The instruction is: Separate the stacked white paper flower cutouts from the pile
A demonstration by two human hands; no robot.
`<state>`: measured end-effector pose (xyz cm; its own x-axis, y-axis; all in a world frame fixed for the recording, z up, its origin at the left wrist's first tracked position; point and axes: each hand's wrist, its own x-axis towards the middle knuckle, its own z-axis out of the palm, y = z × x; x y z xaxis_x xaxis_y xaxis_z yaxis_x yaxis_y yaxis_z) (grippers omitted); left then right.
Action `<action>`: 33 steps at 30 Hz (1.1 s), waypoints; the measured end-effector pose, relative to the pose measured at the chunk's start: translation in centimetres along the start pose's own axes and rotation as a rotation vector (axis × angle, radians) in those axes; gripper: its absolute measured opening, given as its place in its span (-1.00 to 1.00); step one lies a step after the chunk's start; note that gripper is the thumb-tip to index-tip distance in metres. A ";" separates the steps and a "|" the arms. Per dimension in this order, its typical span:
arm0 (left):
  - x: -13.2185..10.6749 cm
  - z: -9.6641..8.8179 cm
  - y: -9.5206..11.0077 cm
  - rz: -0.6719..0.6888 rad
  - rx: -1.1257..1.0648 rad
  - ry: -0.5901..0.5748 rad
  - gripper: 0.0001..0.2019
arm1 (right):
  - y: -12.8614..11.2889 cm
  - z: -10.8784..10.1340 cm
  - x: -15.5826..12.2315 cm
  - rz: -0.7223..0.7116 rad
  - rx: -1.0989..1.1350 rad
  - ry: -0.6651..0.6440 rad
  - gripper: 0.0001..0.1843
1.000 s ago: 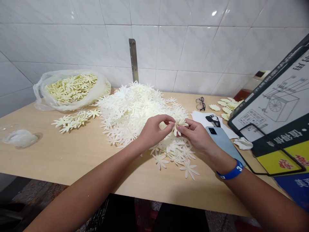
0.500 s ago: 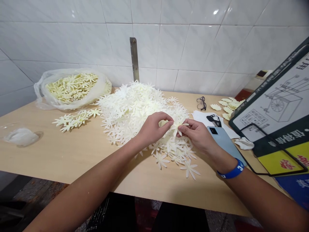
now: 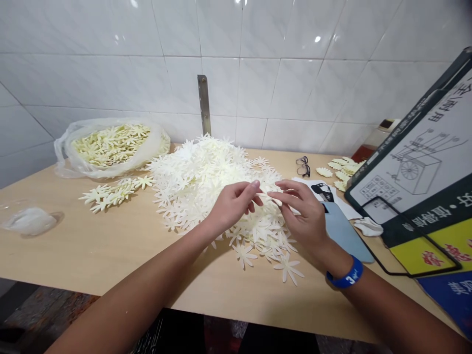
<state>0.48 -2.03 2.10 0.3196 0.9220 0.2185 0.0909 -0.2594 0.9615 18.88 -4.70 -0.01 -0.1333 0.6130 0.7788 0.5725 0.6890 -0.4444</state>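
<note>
Both my hands hover over a big heap of white flower-shaped cutouts [image 3: 206, 172] on the wooden table [image 3: 110, 246]. My left hand [image 3: 234, 204] and my right hand [image 3: 304, 216] meet fingertip to fingertip and pinch one pale flower cutout [image 3: 264, 196] between them, just above the heap. The right wrist carries a blue wristband [image 3: 346, 278]. Loose cutouts [image 3: 287, 265] lie at the heap's near edge.
A clear bag of yellowish flower cutouts [image 3: 110, 142] sits at the back left, with a row of stacked ones [image 3: 114, 191] in front. A small plastic bag [image 3: 27, 221] lies far left. A phone [image 3: 344, 231], glasses [image 3: 303, 166] and a printed box [image 3: 416, 167] are at the right.
The view has tilted up a little. My hands have sunk slightly toward the heap, and the right hand's fingers have spread somewhat while the cutout stays between both hands.
</note>
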 end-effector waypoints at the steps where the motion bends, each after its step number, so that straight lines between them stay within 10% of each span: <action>1: 0.1 0.2 -0.1 -0.042 -0.047 -0.044 -0.60 | 0.1 0.0 0.0 -0.044 -0.015 -0.015 -0.66; 5: 0.4 0.3 -0.5 -0.073 -0.128 0.001 -0.77 | 0.0 0.2 -0.1 -0.067 0.010 -0.066 -0.59; 14: 0.2 0.5 -1.3 0.046 0.091 0.038 -0.82 | 0.1 0.1 0.8 0.682 0.525 -0.317 -0.71; 33: 0.2 0.5 -1.2 -0.049 -0.007 0.000 -0.80 | -0.2 0.2 0.8 0.617 0.465 -0.350 -0.66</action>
<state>0.92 -1.70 0.95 0.3153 0.9334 0.1711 0.0994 -0.2118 0.9722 18.46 -4.32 0.59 -0.1930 0.9629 0.1886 0.2445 0.2333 -0.9412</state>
